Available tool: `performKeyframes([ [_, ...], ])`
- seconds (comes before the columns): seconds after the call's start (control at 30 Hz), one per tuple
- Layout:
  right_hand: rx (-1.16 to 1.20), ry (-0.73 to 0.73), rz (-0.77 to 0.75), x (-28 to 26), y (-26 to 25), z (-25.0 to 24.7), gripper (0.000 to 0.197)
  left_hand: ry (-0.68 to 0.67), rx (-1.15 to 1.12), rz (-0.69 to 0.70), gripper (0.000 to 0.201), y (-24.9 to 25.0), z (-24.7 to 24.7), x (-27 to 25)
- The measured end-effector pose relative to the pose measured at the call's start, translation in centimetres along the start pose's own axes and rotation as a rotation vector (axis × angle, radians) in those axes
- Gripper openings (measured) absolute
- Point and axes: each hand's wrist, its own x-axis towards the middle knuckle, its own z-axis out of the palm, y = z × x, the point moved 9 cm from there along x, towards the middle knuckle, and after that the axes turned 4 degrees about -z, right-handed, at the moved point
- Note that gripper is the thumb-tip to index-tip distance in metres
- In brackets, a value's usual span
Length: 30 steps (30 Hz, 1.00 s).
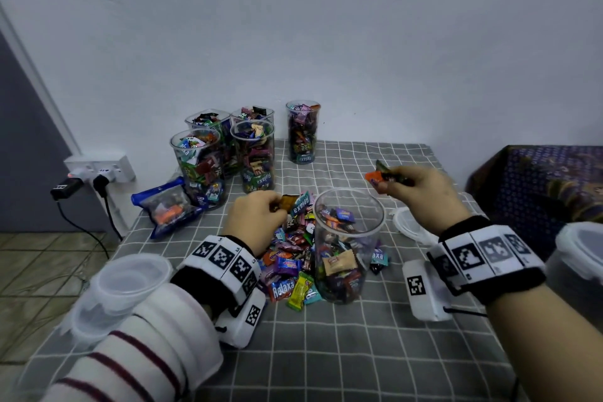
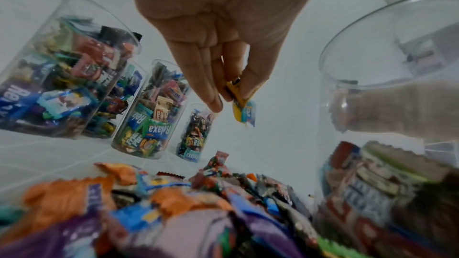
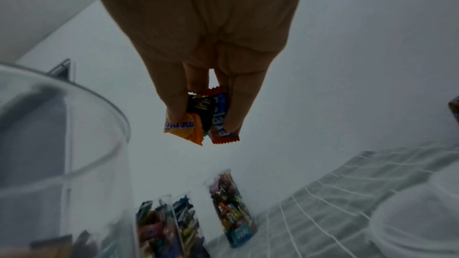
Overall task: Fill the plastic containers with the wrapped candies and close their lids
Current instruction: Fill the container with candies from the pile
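Head view: right hand [image 1: 421, 183] raised, pinching candies [image 1: 380, 174] above container [image 1: 349, 238].

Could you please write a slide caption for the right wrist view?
Right hand pinching orange and black wrapped candies beside the clear plastic container.

White wall [image 1: 359, 26], tiled floor [image 1: 39, 258], checked tablecloth [image 1: 359, 352]
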Motion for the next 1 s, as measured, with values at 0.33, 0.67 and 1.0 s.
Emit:
performKeyframes([
  [0.33, -0.099, 0.028, -0.216, -1.9, -5.5, 0.1, 0.015, 0.121, -0.167, 0.070, 0.012, 2.5, -3.2, 0.2],
  [0.67, -0.291, -0.047, -0.395, -3.8, -7.2, 2.2, 0.031, 0.132, -0.385, 0.122, 0.010, 4.9, -4.7, -0.5],
  [1.0, -0.050, -0.008, -0.293, -4.6, -5.6, 1.8, 0.044, 0.084, -0.446, 0.178, 0.017, 6.9, -5.2, -1.1],
])
